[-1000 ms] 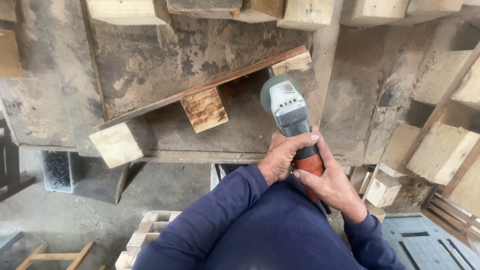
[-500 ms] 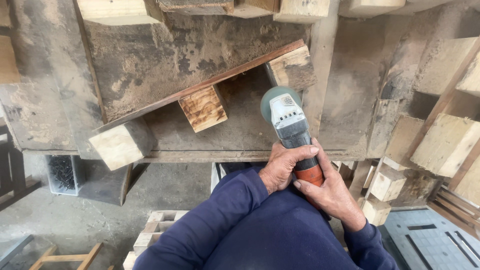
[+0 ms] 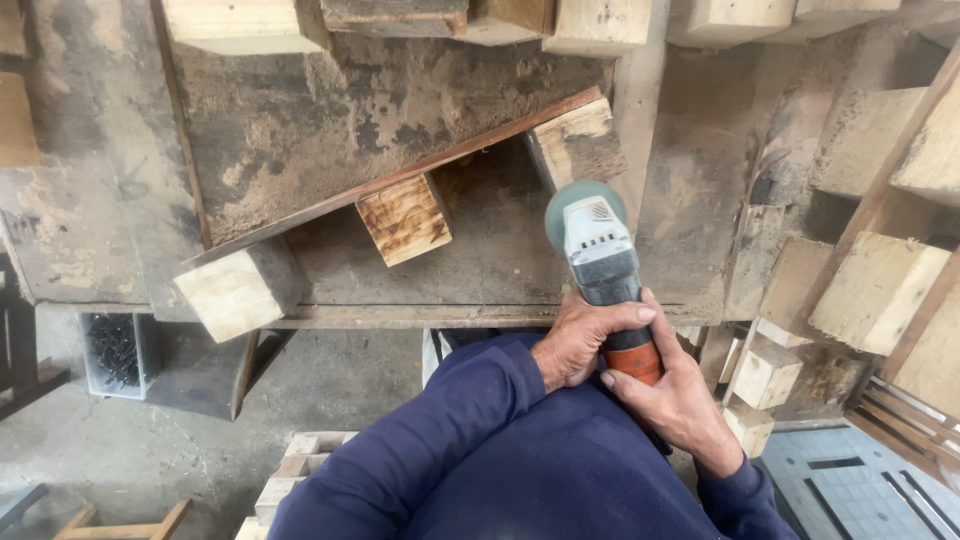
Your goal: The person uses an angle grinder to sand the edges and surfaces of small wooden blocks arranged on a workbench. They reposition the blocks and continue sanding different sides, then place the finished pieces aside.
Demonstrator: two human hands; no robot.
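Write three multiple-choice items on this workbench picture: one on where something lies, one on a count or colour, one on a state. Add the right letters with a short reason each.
1. Where is the angle grinder's disc end?
A. Over the workbench, just below the right-hand block of the tilted board
B. On the concrete floor
C. Inside the box of nails

2. How many wooden blocks show fixed under the tilted board?
A. One
B. Three
C. Six

3. How is the grinder held?
A. By one hand only
B. Lying loose, untouched
C. By both hands

Answers:
1 A: the round disc sits over the bench top near that block.
2 B: a left block, a middle block and the right-hand one.
3 C: the left hand wraps the body and the right hand is at the orange rear end.
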